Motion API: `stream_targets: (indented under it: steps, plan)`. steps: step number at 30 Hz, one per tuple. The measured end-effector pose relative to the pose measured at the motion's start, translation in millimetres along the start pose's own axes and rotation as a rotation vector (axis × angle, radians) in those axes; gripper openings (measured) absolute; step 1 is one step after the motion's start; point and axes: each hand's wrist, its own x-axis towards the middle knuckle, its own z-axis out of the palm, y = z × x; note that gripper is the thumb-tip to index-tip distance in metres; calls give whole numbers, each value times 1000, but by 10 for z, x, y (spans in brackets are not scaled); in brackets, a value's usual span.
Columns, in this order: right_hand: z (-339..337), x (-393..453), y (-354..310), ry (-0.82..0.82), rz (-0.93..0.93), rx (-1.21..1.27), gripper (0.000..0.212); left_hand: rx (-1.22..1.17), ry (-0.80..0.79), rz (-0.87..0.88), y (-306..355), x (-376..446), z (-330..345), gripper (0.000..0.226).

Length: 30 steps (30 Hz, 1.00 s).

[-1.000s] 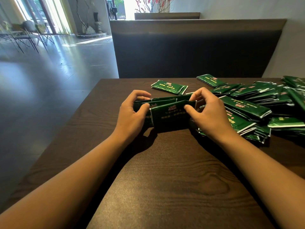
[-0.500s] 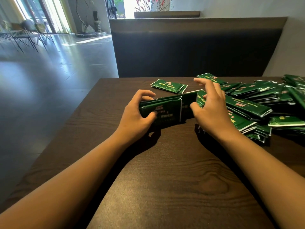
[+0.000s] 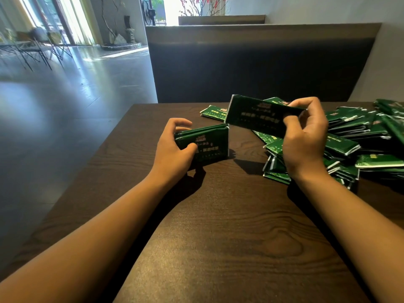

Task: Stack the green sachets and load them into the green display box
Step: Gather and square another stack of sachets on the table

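— Dark wooden table (image 3: 218, 215); what's on it?
— One left hand (image 3: 175, 149) grips an upright sachet stack (image 3: 205, 143). One right hand (image 3: 303, 138) pinches a single sachet (image 3: 258, 115) aloft. Loose sachet pile (image 3: 360, 136) lies right, too many to count.

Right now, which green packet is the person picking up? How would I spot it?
Start at the big messy pile of green sachets on the right of the dark table. Just left of it, the right hand pinches one sachet by its end. It is the only one lifted off the table.
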Motion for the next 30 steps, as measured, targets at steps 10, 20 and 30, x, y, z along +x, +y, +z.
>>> stream_targets:
  steps: [10,20,30]
  plan:
    - [88,-133,17,-348,-98,-203,11,-210,-83,-114,69,-8,-3,27]
    - [161,-141,143,-462,-114,-443,21,-141,-246,-64,105,-63,28,68]
    - [210,-256,70,-766,100,-309,95,51,-200,24,42,-42,39,68]
